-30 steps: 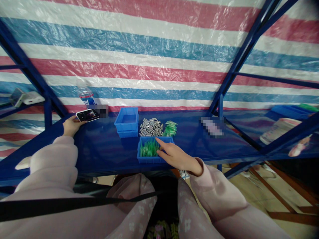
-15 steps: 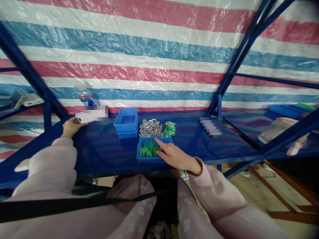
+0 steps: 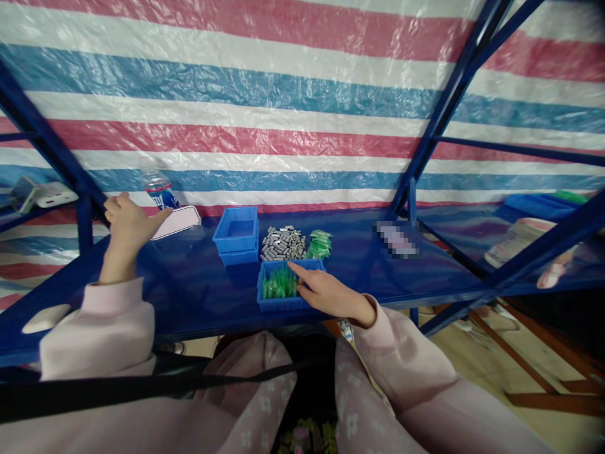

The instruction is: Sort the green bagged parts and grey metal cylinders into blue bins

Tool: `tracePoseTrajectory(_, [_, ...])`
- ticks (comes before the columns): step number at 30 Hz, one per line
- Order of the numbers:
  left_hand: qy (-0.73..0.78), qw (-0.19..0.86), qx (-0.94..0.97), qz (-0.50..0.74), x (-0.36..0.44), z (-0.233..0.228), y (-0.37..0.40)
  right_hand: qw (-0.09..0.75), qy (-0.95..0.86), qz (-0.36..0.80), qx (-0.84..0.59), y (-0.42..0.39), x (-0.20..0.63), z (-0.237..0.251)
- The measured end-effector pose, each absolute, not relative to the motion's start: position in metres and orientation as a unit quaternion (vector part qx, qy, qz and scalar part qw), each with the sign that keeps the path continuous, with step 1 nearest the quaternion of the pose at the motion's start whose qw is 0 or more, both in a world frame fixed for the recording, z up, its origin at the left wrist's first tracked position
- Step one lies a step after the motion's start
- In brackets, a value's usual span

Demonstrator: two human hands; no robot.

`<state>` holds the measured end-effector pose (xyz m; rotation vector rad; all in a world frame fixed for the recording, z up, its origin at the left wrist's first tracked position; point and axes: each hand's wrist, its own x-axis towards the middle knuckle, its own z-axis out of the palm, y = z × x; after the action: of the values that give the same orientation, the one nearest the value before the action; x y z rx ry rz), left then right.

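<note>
My left hand (image 3: 126, 222) is raised at the far left of the blue shelf (image 3: 198, 284) and holds a pale phone (image 3: 177, 221) by its near end, tilted up off the surface. My right hand (image 3: 321, 291) rests on the right rim of a small blue bin (image 3: 278, 304) that holds green plastic pieces (image 3: 278, 285), with its forefinger stretched over the bin. Behind the bin lie a heap of small grey metal parts (image 3: 282, 243) and a pile of green pieces (image 3: 320, 243).
Two stacked blue bins (image 3: 236, 233) stand left of the grey heap. A water bottle (image 3: 155, 184) stands behind the phone against the striped tarp. Blue frame posts (image 3: 439, 107) rise on both sides. A white tub (image 3: 513, 241) and a blue tray (image 3: 539, 205) sit far right.
My left hand has lifted and drawn the phone up off the shelf, turning its screen away. My right hand has stayed on the bin.
</note>
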<state>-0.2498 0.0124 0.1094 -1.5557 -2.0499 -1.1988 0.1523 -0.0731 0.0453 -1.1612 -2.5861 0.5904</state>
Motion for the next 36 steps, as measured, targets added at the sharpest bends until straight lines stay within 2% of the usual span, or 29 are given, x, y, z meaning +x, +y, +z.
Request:
tracePoseTrajectory(2, [-0.659, 0.175, -0.572, -0.456, -0.205, 0.107, -0.015, 0.119, -0.886, 0.208, -0.397, -0.073, 0.152, 0.046])
tracePoseTrajectory(4, [-0.563, 0.129, -0.647, -0.497, -0.158, 0.103, -0.043, 0.119, -0.885, 0.213, -0.396, -0.072, 0.151, 0.046])
tracePoseTrajectory(5, [-0.516, 0.085, -0.701, -0.485, -0.136, 0.1, -0.056, 0.121, -0.884, 0.214, -0.397, -0.072, 0.151, 0.046])
tracePoseTrajectory(8, [-0.358, -0.043, -0.872, -0.332, -0.084, 0.087, -0.075, 0.13, -0.884, 0.217, -0.394, -0.071, 0.151, 0.044])
tracePoseTrajectory(11, [-0.295, -0.107, -0.905, -0.287, -0.058, 0.073, -0.072, 0.13, -0.884, 0.224, -0.388, -0.069, 0.15, 0.042])
tracePoseTrajectory(15, [-0.29, -0.169, -0.899, -0.282, -0.05, 0.063, -0.061, 0.136, -0.881, 0.234, -0.388, -0.067, 0.151, 0.04])
tracePoseTrajectory(22, [-0.333, -0.19, -0.898, -0.218, -0.048, 0.058, -0.063, 0.157, -0.866, 0.287, -0.379, -0.066, 0.155, 0.037])
tracePoseTrajectory(31, [-0.309, -0.148, -0.916, -0.207, -0.036, 0.045, -0.055, 0.171, -0.86, 0.316, -0.363, -0.061, 0.159, 0.032])
tracePoseTrajectory(36, [-0.312, -0.15, -0.913, -0.215, -0.038, 0.043, -0.056, 0.168, -0.882, 0.311, -0.312, -0.054, 0.171, 0.05])
